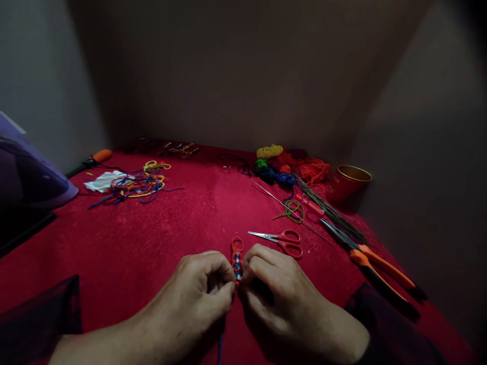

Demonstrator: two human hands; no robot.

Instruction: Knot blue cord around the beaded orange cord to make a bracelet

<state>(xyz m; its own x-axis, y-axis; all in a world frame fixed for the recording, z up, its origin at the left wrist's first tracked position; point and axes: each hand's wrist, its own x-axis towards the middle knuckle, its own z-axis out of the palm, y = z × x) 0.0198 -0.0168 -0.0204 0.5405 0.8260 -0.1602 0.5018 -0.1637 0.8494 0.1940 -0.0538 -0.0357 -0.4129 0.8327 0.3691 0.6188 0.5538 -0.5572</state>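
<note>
A short braided cord piece [237,256], orange with blue knots and a small loop at its far end, lies on the red cloth [182,228] between my hands. My left hand [198,294] pinches its near end from the left with fingers curled. Closed the same way, my right hand [277,291] pinches it from the right. A blue cord tail [219,350] runs down below my left hand. Small red-handled scissors [281,241] lie just beyond my right hand.
Orange-handled pliers [371,263] and thin metal rods [327,213] lie at the right. Bundles of coloured cord [289,167] and a red cup [348,182] stand at the back right. Loose coloured cords [137,185] and white paper [102,181] sit at the back left.
</note>
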